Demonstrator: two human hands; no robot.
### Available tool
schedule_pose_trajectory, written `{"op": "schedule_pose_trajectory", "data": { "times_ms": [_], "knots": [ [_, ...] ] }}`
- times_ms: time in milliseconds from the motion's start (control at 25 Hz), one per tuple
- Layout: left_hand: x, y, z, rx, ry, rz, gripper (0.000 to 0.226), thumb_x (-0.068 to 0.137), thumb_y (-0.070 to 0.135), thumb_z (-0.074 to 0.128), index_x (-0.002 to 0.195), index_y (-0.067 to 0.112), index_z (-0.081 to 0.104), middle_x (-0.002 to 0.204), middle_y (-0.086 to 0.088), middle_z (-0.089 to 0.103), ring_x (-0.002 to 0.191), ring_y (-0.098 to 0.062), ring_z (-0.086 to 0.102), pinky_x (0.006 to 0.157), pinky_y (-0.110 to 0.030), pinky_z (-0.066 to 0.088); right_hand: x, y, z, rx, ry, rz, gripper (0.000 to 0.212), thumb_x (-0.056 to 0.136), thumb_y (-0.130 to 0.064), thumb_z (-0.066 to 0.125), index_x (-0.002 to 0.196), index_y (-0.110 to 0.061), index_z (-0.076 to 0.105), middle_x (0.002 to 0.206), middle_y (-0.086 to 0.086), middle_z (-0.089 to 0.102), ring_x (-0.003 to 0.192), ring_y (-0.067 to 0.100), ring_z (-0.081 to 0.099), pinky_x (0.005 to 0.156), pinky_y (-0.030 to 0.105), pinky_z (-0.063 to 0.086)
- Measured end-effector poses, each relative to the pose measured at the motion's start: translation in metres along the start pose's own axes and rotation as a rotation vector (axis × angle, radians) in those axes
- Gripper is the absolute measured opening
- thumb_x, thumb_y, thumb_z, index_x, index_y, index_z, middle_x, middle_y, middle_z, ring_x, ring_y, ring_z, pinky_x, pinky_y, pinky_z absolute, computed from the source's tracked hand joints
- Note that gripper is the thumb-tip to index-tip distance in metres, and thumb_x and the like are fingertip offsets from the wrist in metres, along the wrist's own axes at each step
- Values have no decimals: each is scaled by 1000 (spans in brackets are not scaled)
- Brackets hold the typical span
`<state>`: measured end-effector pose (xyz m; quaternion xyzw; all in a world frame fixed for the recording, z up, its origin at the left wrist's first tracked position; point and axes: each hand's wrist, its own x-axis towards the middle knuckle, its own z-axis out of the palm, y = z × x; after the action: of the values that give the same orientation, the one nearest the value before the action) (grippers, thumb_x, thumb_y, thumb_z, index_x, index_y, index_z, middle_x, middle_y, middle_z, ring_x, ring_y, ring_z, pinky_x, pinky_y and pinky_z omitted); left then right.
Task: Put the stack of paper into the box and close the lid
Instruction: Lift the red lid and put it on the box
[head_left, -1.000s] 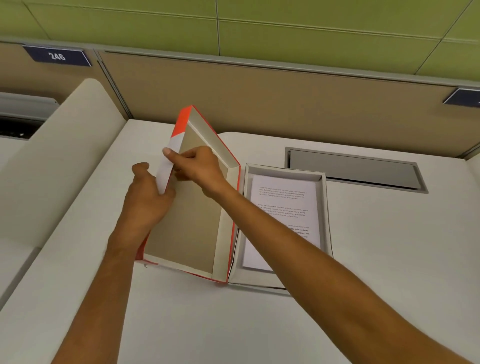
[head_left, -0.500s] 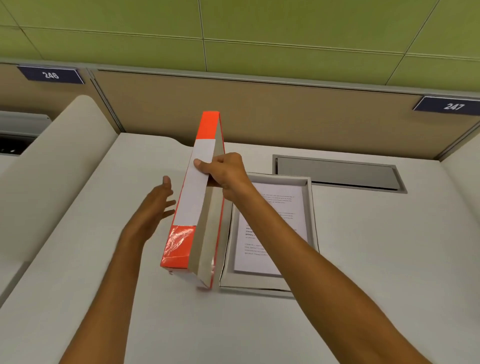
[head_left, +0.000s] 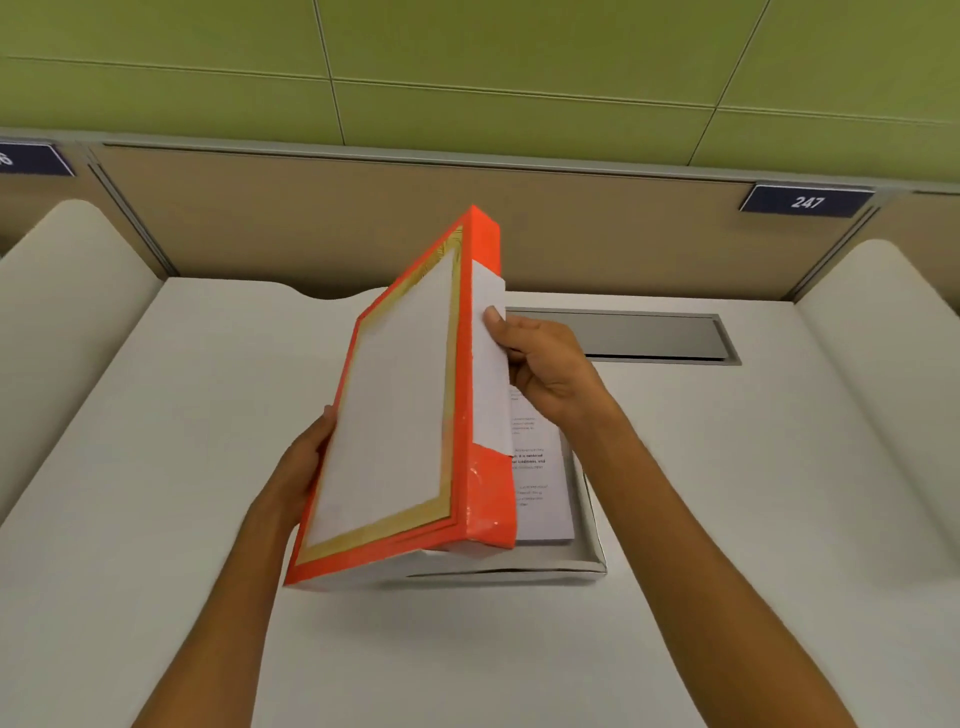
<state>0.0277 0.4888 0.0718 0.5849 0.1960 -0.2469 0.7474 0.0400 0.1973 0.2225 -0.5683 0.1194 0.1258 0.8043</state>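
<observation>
The orange lid (head_left: 400, 415), white and gold on its top face, is tilted over the left side of the open white box (head_left: 589, 551). Its near edge rests by the box's front left corner. Printed paper (head_left: 540, 483) lies inside the box, partly hidden by the lid. My right hand (head_left: 545, 369) grips the lid's right side wall, thumb on its white label. My left hand (head_left: 301, 462) holds the lid's left edge from below, fingers mostly hidden behind it.
The box stands on a white desk (head_left: 182, 467). A grey cable hatch (head_left: 649, 338) is set into the desk behind the box. A beige partition (head_left: 311, 218) runs along the back, with white side dividers (head_left: 62, 291) left and right.
The lid swung from standing on edge left of the box to leaning over it, top face up. My left hand, open before, now grips the lid's left edge.
</observation>
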Motion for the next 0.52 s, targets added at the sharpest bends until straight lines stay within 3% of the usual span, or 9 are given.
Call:
{"op": "schedule_pose_trajectory", "data": {
  "times_ms": [80,160,240,360,520],
  "knots": [
    [-1,0,11,106,32,120,53,84,67,56,128,39,62,126,-1,70,105,-23,72,82,-42,60,-6,4,-33,-141,106,-61,39,88,-32,69,103,4,70,103,14,76,92,30,73,83,39,61],
    [-2,-1,24,272,74,237,44,92,62,45,134,51,51,132,16,64,113,-11,66,98,-40,52,-10,16,-59,-327,238,-149,44,91,-43,62,95,0,70,91,12,75,81,29,72,79,39,59],
    [-1,-1,42,437,110,314,49,96,62,36,143,52,36,140,22,51,121,-5,55,102,-33,44,-10,35,-78,-443,345,-199,52,94,-51,51,101,-1,65,92,12,72,78,25,70,77,39,57],
    [5,-8,66,684,179,362,58,97,60,26,153,44,18,154,6,40,130,-20,50,105,-44,42,-12,65,-100,-546,377,-243,48,98,-54,38,118,-17,61,104,5,72,87,19,73,79,33,60],
    [16,-19,85,874,244,349,59,101,50,22,156,32,8,144,-13,50,125,-34,54,106,-50,43,-6,95,-123,-629,421,-192,50,101,-48,32,100,-12,66,76,17,66,62,20,66,63,31,55]
  ]
}}
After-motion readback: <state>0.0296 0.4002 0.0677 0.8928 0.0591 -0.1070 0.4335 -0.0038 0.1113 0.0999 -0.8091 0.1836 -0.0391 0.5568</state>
